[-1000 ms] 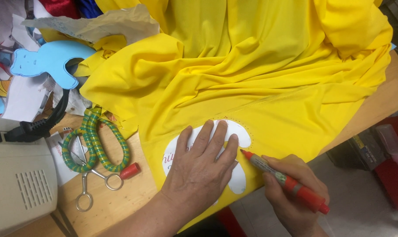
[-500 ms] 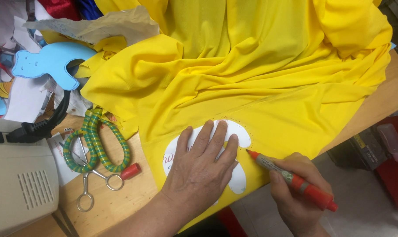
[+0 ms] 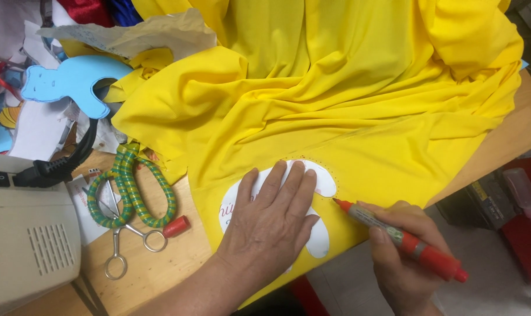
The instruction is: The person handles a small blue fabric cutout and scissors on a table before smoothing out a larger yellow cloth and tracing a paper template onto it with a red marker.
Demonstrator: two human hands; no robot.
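Pressing flat, the left hand lies palm down with fingers spread wide on a white template, a smooth rounded cut-out shape resting on the yellow fabric. Fabric is soft, stretchy-looking, heavily creased and bunched toward 12 o'clock, lying flat only near the table edge at 6 o'clock. A row of small dots runs on the cloth along the template's upper curve.

The right hand, at 4 o'clock from the left, is closed in a writing grip on a red marker, a thick barrel with a grey-green label; its tip touches the fabric just beside the template's right edge.

At 9 o'clock from the left hand, on the bare wooden table: large scissors with handles wrapped in green-yellow striped cord, and small metal scissors. A blue foam cut-out sits at 10 o'clock and a beige ribbed machine casing at far 9 o'clock.
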